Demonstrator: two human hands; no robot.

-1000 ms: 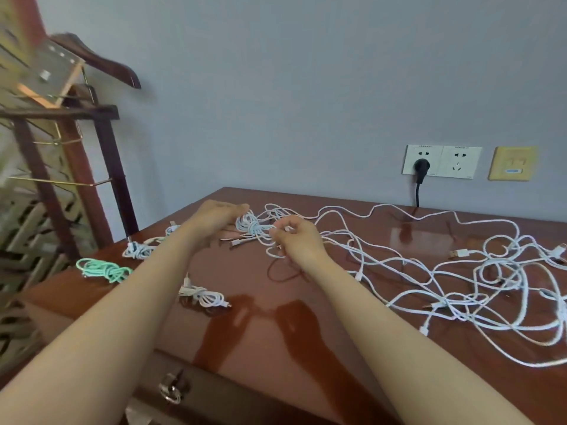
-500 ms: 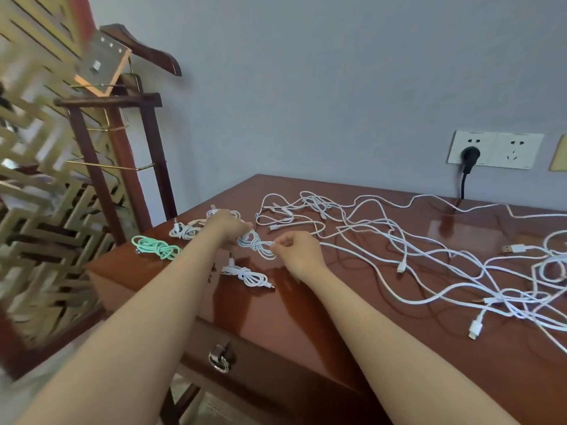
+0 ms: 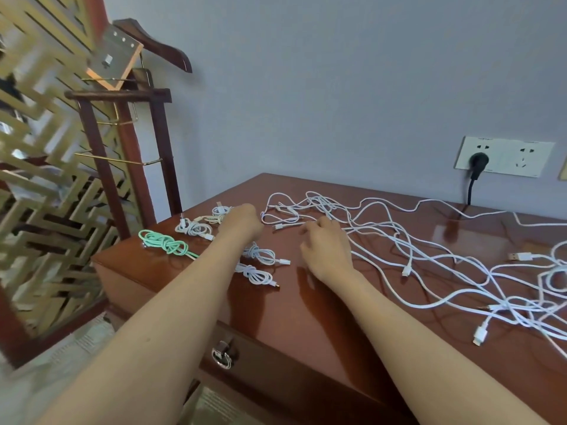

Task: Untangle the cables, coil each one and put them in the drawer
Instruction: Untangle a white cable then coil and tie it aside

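Now the coiled white and green cable bundles [image 3: 196, 230] lie at the left end of the glossy brown wooden counter [image 3: 306, 317], and the tangled white cables [image 3: 320, 201] spread rightward. My right hand [image 3: 326, 251] is loosely curled and empty; the fingers of my left hand [image 3: 242, 222] are hidden. Next I must find one free plug.

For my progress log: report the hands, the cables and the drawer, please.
Left hand over coiled cables, fingers hidden. Right hand empty beside white tangle. Drawer shut.
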